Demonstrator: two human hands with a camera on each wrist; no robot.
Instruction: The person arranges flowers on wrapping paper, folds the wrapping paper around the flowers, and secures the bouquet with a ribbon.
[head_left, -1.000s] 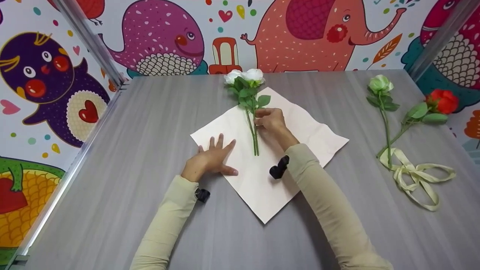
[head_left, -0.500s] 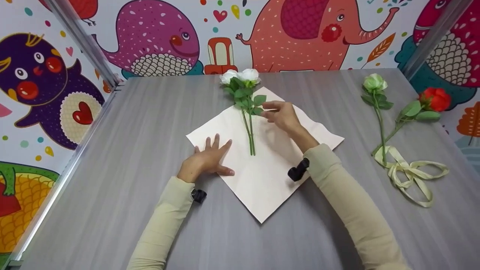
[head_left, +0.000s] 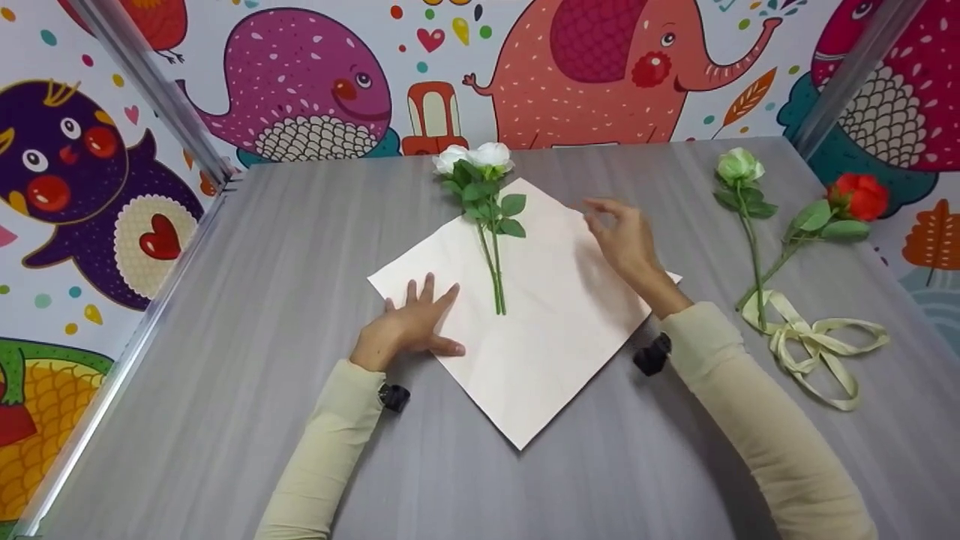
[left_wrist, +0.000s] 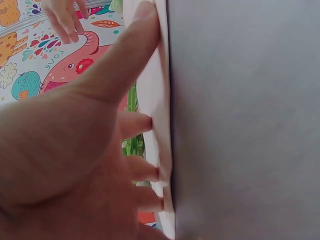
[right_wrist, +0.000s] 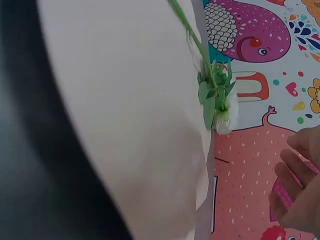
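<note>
A pale pink square of paper (head_left: 540, 330) lies corner-on upon the grey table (head_left: 300, 240). Two white roses (head_left: 474, 159) lie together on it, stems (head_left: 495, 270) pointing toward me. My left hand (head_left: 409, 322) presses flat on the paper's left edge, fingers spread; the left wrist view shows the fingertips (left_wrist: 150, 122) on the paper edge (left_wrist: 162, 150). My right hand (head_left: 622, 236) hovers over the paper's right side, fingers loosely bent, holding nothing. In the right wrist view the roses (right_wrist: 217, 100) lie on the paper (right_wrist: 130, 125) and the fingers (right_wrist: 295, 190) show at the right edge.
A pale green rose (head_left: 739, 166) and a red rose (head_left: 859, 195) lie at the right of the table, their stems crossing a loose cream ribbon (head_left: 814, 345). Cartoon-animal walls (head_left: 600, 67) and metal posts (head_left: 150, 90) enclose the table.
My right hand let go of the rose stems and moved right and up, away from the flowers. The left hand stayed pressed on the paper.
</note>
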